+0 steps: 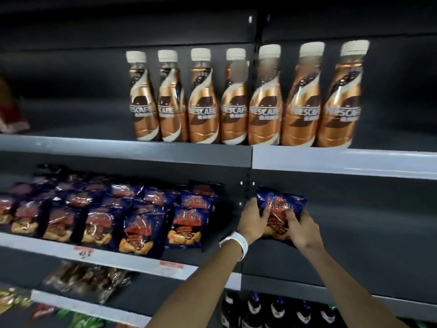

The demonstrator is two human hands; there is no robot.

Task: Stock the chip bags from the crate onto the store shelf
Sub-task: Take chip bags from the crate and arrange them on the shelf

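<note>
A dark blue chip bag (pixel 282 205) with red and orange print is held upright at the left end of the right-hand middle shelf (pixel 354 235). My left hand (pixel 253 220), with a white watch on its wrist, grips the bag's left edge. My right hand (pixel 301 229) pinches its lower right part. To the left, several matching chip bags (pixel 142 223) stand in rows on the neighbouring shelf section. No crate is in view.
Several copper Nescafe bottles (pixel 236 100) line the upper shelf. Its grey front edge (pixel 331 160) hangs just above my hands. Dark bottles (pixel 279 308) stand on the bottom shelf, brown snack packs (pixel 89 280) lower left, a red and orange bag (pixel 9 110) far left.
</note>
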